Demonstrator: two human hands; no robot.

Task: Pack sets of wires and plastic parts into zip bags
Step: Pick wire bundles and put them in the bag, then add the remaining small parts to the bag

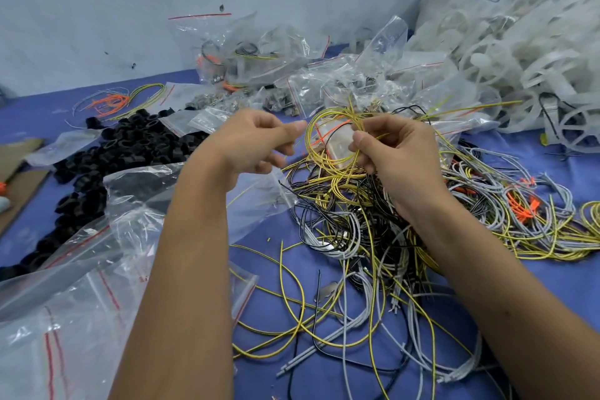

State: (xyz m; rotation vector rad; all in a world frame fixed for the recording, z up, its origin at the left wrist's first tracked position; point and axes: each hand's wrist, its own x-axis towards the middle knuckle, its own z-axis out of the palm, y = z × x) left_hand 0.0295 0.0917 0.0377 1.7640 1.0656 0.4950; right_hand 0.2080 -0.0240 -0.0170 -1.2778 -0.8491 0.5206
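Your wires, parts and bags on the blue table (39, 114)

You have a coiled yellow wire loop (311, 136) raised above the tangled wire pile (406, 237) toward the right edge; black plastic parts (107, 156) left, empty zip bags (81, 286) near-left corner.

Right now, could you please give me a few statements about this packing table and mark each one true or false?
1. The right hand holds a coiled loop of yellow wire. True.
2. The heap of black plastic rings lies right of the hands. False: it lies to their left.
3. The table is covered with a red cloth. False: the blue table cover is blue.
4. The white plastic wheel-shaped parts are piled at far right. True.
5. The left hand grips a black ring. False: it holds no ring.
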